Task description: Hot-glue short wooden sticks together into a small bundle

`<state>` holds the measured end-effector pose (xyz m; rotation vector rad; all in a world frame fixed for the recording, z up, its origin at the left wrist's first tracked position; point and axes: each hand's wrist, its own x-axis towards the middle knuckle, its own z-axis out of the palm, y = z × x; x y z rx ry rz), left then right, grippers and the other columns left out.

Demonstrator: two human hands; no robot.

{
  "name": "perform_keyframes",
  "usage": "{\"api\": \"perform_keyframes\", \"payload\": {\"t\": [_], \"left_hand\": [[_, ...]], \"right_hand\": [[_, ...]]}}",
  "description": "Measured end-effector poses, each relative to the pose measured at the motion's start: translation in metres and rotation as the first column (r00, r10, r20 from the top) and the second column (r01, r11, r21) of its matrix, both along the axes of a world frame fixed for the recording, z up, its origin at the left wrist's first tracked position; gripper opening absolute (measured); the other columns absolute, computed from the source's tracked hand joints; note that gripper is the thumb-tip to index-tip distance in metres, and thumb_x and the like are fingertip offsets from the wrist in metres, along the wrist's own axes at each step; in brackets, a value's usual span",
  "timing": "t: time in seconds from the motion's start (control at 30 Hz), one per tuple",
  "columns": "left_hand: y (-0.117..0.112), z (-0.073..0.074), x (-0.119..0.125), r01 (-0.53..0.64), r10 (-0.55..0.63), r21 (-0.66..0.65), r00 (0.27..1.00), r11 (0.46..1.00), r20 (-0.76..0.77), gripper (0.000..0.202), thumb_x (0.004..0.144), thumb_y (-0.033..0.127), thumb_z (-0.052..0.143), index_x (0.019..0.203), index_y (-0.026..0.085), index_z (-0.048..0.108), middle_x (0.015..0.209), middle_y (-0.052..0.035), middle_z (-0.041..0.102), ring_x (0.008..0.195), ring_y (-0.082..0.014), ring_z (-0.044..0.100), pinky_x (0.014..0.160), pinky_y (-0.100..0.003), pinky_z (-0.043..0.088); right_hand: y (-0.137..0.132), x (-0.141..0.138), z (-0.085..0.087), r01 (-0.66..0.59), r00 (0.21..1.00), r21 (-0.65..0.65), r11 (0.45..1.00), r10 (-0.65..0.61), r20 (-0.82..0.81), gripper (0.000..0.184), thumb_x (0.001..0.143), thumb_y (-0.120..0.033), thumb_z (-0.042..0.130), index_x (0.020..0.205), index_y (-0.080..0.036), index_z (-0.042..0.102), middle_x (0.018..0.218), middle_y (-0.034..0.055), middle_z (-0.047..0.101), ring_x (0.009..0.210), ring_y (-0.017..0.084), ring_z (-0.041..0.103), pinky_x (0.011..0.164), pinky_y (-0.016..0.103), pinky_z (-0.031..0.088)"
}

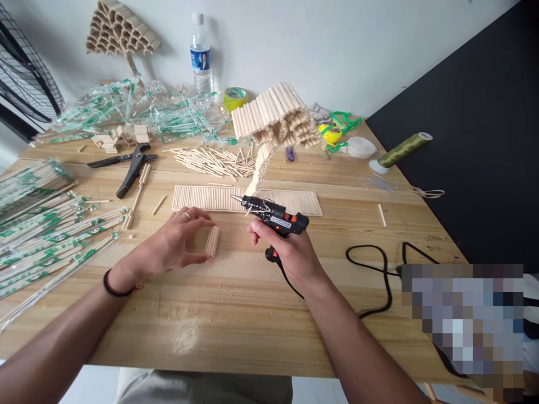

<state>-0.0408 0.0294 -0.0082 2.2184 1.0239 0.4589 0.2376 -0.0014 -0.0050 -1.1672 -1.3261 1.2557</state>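
Observation:
My left hand pinches a small flat bundle of short wooden sticks by its two ends, thumb below and fingers above, at the tabletop. In my right hand is a black hot glue gun, its metal nozzle pointing left, above and to the right of the bundle. A short bit of stick shows just under the nozzle; whether my fingers hold it I cannot tell. Behind the gun lies a long panel of sticks side by side, with a tree-like stick model rising from it.
Loose cut sticks lie in a pile behind the panel. Black cutters rest at the left, near wrapped chopsticks. Empty wrappers, a water bottle and tape stand behind. A black cord curls at the right.

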Motion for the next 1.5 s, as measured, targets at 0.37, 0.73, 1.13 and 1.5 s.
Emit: {"api": "perform_keyframes", "payload": {"t": [0.37,0.73,1.13,1.5], "left_hand": [[-0.012,0.012,0.016,-0.154,0.17,-0.077,0.936,0.985,0.309,0.033,0.102,0.049,0.072,0.103,0.019,0.086,0.101,-0.0116,0.081,0.088,-0.0223,0.072,0.081,-0.034,0.057],[-0.028,0.006,0.036,-0.154,0.325,-0.377,0.834,0.913,0.446,0.036,0.098,0.049,0.075,0.09,0.016,0.086,0.07,-0.0027,0.072,0.06,-0.0121,0.056,0.056,-0.024,0.044],[-0.033,0.009,0.034,-0.162,0.335,-0.364,0.808,0.917,0.485,0.029,0.107,0.04,0.063,0.089,0.018,0.065,0.065,0.0037,0.057,0.057,-0.0104,0.048,0.054,-0.022,0.041],[-0.04,0.011,0.036,-0.205,0.185,0.039,0.936,0.978,0.299,0.018,0.106,0.021,0.057,0.091,0.017,0.065,0.067,0.0036,0.061,0.056,-0.0096,0.051,0.053,-0.021,0.042]], "right_hand": [[-0.008,-0.009,0.005,-0.094,0.992,-0.066,0.993,0.099,0.072,0.025,0.093,-0.044,0.072,0.079,-0.023,0.069,0.075,0.0022,0.067,0.074,0.02,0.063,0.064,0.032,0.047],[-0.013,-0.022,-0.004,-0.153,0.983,-0.056,0.987,0.158,0.097,0.024,0.091,-0.042,0.073,0.078,-0.022,0.067,0.07,0.0001,0.064,0.065,0.017,0.056,0.062,0.031,0.044],[-0.013,-0.021,-0.001,-0.128,0.981,-0.047,0.991,0.134,0.139,0.032,0.095,-0.046,0.069,0.074,-0.023,0.062,0.065,-0.0025,0.054,0.06,0.015,0.047,0.056,0.031,0.036],[-0.013,-0.023,-0.004,-0.096,0.962,0.199,0.975,0.04,0.271,0.03,0.095,-0.031,0.068,0.073,-0.024,0.049,0.068,-0.0055,0.047,0.063,0.014,0.043,0.062,0.032,0.037]]}}
